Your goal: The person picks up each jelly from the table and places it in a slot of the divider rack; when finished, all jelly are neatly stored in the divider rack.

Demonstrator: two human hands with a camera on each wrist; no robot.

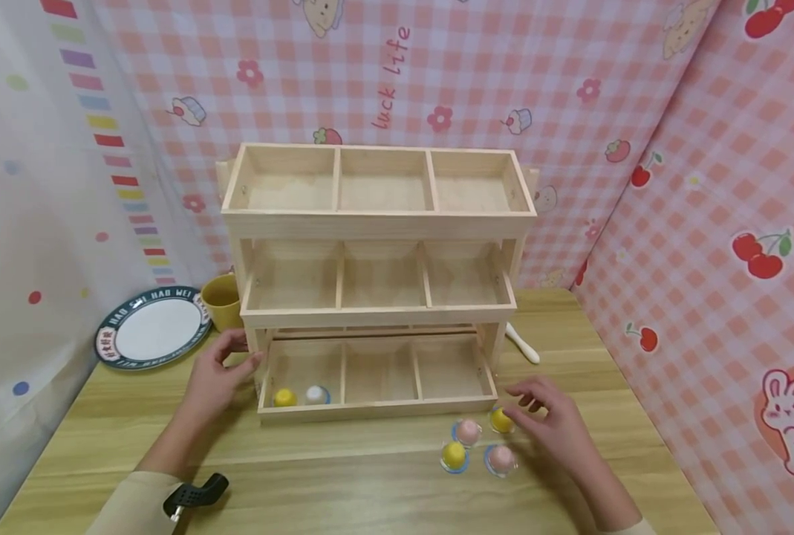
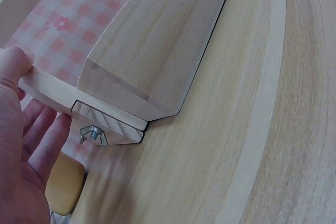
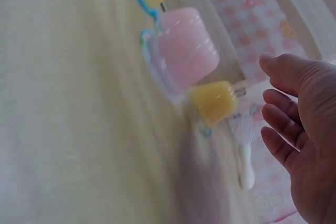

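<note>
A three-tier wooden rack (image 1: 378,410) with divided trays stands on the table. My left hand (image 1: 216,375) holds the rack's left upright (image 2: 50,88), thumb on one side and fingers on the other, beside a wing nut (image 2: 93,132). The bottom-left compartment contains a yellow jelly cup (image 1: 285,398) and a white jelly cup (image 1: 316,395). My right hand (image 1: 552,423), fingers loosely bent, hovers by a yellow jelly cup (image 1: 501,420) and grips nothing. Two pink jelly cups (image 1: 467,432) (image 3: 188,48) and another yellow jelly cup (image 1: 454,455) lie close by, in front of the rack.
A plate (image 1: 156,327) with a dark patterned rim and a yellow mug (image 1: 221,299) are at the back left. Behind the rack's right side lies a white-handled utensil (image 1: 522,344). Patterned cloth walls (image 1: 724,186) border the table. A black strap piece (image 1: 196,494) is on my left wrist.
</note>
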